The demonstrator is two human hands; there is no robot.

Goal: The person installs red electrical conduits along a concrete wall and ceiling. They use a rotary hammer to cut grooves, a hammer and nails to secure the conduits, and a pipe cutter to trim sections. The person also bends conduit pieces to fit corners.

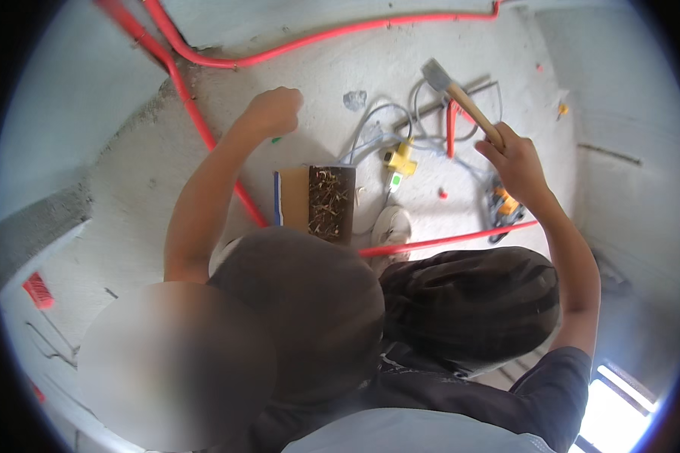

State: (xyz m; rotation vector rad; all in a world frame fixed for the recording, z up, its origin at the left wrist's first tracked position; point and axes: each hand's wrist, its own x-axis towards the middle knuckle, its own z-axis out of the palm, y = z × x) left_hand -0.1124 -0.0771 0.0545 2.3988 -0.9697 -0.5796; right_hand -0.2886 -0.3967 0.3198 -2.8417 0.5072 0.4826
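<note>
My right hand (517, 162) grips the light wooden handle of a hammer (472, 106). Its grey metal head is raised up and to the left, above the floor. My left hand (278, 109) is a closed fist near the far wall, and whatever may be inside it is hidden. Just below that fist a small green piece (276, 140) shows on the floor. Between my arms, by my knees, stands an open cardboard box (292, 198) with a heap of small tan and dark pieces (329, 198) inside, too small to name.
Red conduit (310, 41) follows the far wall, and another red pipe (453, 238) crosses near my shoe (393, 226). A yellow power socket (400, 158) with grey cables, a red-handled tool (452, 128) and an orange-and-black tool (506, 202) lie on the concrete floor.
</note>
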